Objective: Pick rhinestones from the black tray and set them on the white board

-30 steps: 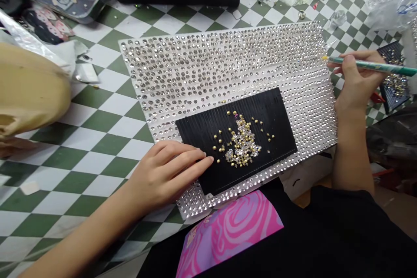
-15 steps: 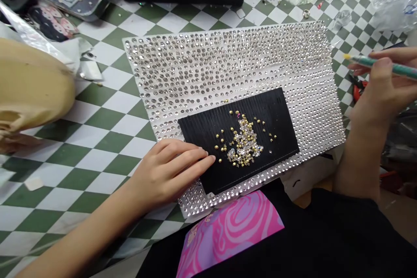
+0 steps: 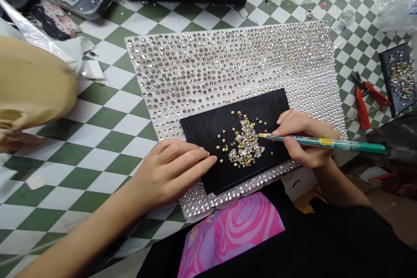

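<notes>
Beside gold-and-silver gems (image 3: 246,143), the right grip (image 3: 309,128) held a green pen (image 3: 342,144), yellow tip perhaps touching; the left grip (image 3: 174,168) lay loose.

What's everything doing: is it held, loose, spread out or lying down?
Pen: held in the right hand
Left hand: touching the black tray
Black tray: lying on the sparkly sheet
Gems: loose, heaped on the black tray
Sparkly sheet: spread out
Pliers: lying down, handles apart
</notes>
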A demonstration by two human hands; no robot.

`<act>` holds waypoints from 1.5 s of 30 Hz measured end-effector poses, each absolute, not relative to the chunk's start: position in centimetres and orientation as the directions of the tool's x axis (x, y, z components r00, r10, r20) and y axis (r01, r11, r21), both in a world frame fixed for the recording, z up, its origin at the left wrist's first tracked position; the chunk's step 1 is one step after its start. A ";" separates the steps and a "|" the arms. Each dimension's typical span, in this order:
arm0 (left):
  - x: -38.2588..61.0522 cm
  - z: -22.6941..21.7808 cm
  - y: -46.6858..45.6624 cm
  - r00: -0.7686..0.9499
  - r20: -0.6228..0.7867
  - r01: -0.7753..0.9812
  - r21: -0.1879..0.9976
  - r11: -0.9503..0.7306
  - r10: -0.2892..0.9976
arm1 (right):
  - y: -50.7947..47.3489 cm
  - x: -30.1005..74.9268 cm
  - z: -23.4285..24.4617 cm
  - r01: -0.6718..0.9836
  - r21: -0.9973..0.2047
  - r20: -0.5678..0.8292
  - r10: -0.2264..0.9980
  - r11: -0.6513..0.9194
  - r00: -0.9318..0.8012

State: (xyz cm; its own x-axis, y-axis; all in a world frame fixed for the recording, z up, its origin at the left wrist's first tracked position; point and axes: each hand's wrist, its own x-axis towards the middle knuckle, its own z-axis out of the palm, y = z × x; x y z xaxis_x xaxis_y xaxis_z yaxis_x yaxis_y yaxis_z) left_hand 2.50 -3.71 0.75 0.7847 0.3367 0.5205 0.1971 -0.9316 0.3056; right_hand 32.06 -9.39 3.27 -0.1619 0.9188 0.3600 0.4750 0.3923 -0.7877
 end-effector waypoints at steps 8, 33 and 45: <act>2.5 0.8 -3.7 0.788 0.512 0.208 0.301 -0.931 0.342 | -9.2 31.8 3.6 0.519 -0.754 0.344 0.915 0.403 -0.211; 2.4 0.7 -3.7 0.784 0.522 0.190 0.315 -0.930 0.337 | -0.6 51.0 0.9 0.617 -0.773 0.572 0.584 0.150 0.575; 2.3 0.6 -3.7 0.786 0.519 0.178 0.331 -0.927 0.337 | -0.2 52.1 0.8 0.618 -0.765 0.557 0.667 0.180 0.495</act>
State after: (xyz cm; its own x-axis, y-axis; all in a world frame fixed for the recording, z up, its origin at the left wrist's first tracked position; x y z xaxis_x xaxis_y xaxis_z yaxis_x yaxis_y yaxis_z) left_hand 2.35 -3.74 0.60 0.7856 0.3367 0.5191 0.1784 -0.9266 0.3310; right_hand 52.06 -0.24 0.80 0.4955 0.6667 0.5567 0.6178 0.1801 -0.7655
